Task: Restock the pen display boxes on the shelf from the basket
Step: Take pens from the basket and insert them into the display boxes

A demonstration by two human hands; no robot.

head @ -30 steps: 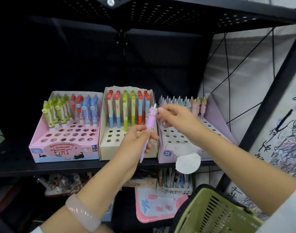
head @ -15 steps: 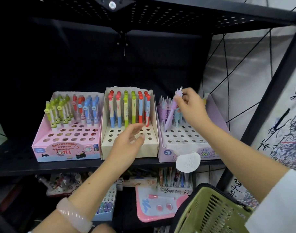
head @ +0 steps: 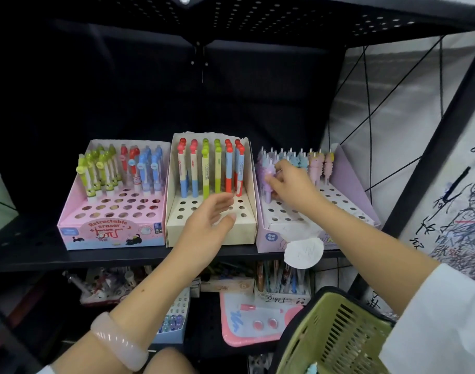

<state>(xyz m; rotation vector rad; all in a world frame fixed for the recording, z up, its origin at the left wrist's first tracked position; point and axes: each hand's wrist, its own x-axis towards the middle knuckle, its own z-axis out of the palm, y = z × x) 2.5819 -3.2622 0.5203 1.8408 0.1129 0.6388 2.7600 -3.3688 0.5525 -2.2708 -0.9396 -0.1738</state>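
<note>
Right hand (head: 290,184) fingers pinch purple pen (head: 268,182) into right box (head: 274,233), left hand (head: 209,222) loose and empty; crowded neighbours risk toppling if nudged.

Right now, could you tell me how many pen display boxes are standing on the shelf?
3, side by side on the shelf: the pink box at left, the cream box in the middle, and the lilac box at right, where the right hand reaches. None looks hidden.
</note>
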